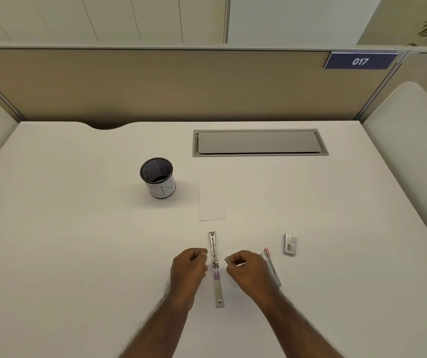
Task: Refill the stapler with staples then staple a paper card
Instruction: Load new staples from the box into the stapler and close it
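Silver metal stapler [215, 267] lies opened flat on the white bench [78, 241] between both hands. Right hand [246, 267] pinches a small grey staple strip [227, 260]; left hand [189, 264] is curled, apparently empty. The strip could snap or miss the channel if it goes in crooked.

office cubicle. white table [78, 228] enclosed by beige partition panels [155, 83], with a numbered plate "017" [360, 61] on the partition. grey cable hatch [259, 142] set into the table; mesh pen cup [158, 177] nearby.
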`<state>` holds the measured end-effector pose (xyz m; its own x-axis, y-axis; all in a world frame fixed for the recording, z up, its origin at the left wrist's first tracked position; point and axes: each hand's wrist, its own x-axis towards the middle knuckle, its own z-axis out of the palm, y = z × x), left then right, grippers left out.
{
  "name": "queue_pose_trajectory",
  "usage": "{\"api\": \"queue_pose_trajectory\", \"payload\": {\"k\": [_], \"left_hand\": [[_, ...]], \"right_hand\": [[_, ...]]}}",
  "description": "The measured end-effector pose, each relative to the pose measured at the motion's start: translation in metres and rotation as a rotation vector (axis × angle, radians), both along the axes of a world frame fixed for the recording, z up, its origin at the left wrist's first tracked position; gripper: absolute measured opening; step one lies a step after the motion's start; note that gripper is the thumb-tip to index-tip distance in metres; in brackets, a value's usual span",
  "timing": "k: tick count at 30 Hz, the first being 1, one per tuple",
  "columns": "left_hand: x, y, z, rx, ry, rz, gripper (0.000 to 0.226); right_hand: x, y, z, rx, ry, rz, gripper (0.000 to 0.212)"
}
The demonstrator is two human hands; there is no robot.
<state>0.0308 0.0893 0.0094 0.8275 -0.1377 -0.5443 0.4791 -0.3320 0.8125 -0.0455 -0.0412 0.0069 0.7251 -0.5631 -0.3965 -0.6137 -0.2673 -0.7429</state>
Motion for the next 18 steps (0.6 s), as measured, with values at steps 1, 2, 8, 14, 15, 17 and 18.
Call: {"api": "queue_pose_trajectory", "payload": {"k": [1,2,8,14,15,17,18], "left_hand": [[0.0,0.001,-0.002,0.024,0.011,0.0,0.02],[-0.001,0.002,-0.005,0.041,0.031,-0.017,0.022],[-0.007,-0.008,-0.005,0.053,0.114,-0.169,0.013],[-0.007,-0.019,0.005,-0.057,0.197,-0.118,0.013],[-0.006,-0.02,0.003,-0.064,0.212,-0.102,0.015],[-0.005,-0.021,-0.001,-0.086,0.238,-0.069,0.02],[-0.003,-0.021,-0.003,-0.093,0.238,-0.057,0.021]], "right_hand": [[-0.001,0.001,-0.002,-0.004,0.01,0.012,0.008],[-0.002,0.003,-0.004,-0.003,0.016,0.027,0.006],[0.001,0.016,-0.014,0.016,0.039,0.098,0.004],[0.005,0.019,-0.019,0.008,0.024,0.057,0.004],[0.005,0.019,-0.02,0.012,0.019,0.041,0.006],[0.003,0.019,-0.021,0.017,0.01,0.025,0.01],[0.002,0.018,-0.021,0.021,0.002,0.026,0.011]]}}
